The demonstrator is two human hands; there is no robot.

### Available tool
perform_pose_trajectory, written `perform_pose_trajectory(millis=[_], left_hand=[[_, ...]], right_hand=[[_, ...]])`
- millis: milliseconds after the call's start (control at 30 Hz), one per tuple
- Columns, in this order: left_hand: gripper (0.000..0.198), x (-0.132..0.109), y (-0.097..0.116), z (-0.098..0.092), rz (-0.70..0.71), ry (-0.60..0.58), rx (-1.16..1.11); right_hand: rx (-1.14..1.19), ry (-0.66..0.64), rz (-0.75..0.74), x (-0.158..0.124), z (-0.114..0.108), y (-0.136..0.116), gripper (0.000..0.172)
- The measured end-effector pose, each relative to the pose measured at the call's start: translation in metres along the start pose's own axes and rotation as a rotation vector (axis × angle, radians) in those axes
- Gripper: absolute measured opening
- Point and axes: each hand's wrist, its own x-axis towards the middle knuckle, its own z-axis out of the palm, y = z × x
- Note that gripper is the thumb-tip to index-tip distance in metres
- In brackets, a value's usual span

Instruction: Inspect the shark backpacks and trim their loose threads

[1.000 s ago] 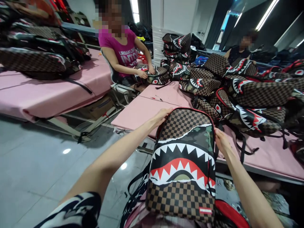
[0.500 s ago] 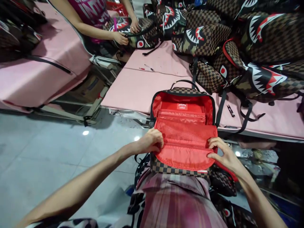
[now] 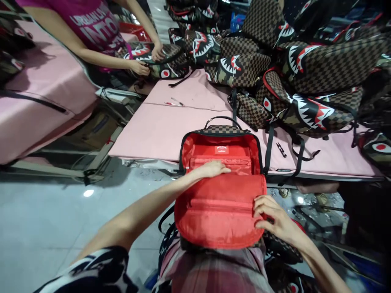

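Note:
An open checkered backpack (image 3: 220,130) rests on my lap against the edge of the pink table (image 3: 159,130), its red lining (image 3: 218,203) showing. My left hand (image 3: 212,169) lies across the opening with fingers stretched out flat on the lining near an inner zip pocket. My right hand (image 3: 270,215) pinches the right edge of the folded-down front flap. A black top handle (image 3: 222,119) arches over the far rim.
A heap of shark-mouth backpacks (image 3: 293,73) covers the table's far right. Another person in a magenta shirt (image 3: 97,24) handles a bag (image 3: 165,65) at the far left. Pens (image 3: 174,102) and a small black tool (image 3: 281,149) lie on the table. Grey floor lies to the left.
The backpack went from closed and upright to unzipped with its flap folded toward me. My left hand moved from the flap's left edge up onto the opening; my view tilted down.

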Motion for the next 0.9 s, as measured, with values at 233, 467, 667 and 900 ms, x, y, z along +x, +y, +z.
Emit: perform_pose_trajectory(millis=[233, 467, 667, 900], left_hand=[[0.049, -0.021, 0.011, 0.022, 0.019, -0.112, 0.063], [0.052, -0.024, 0.017, 0.024, -0.101, -0.051, 0.159], [0.049, -0.018, 0.0, 0.025, -0.069, -0.062, 0.141], [0.038, -0.018, -0.012, 0.046, -0.169, 0.422, 0.248]], right_hand=[[-0.128, 0.052, 0.085, 0.105, -0.042, 0.024, 0.016], [-0.23, 0.116, 0.059, 0.25, -0.041, 0.064, 0.027], [-0.186, 0.21, 0.01, 0.253, -0.045, 0.063, 0.037], [-0.513, -0.123, 0.194, 0.187, 0.001, 0.092, 0.029]])
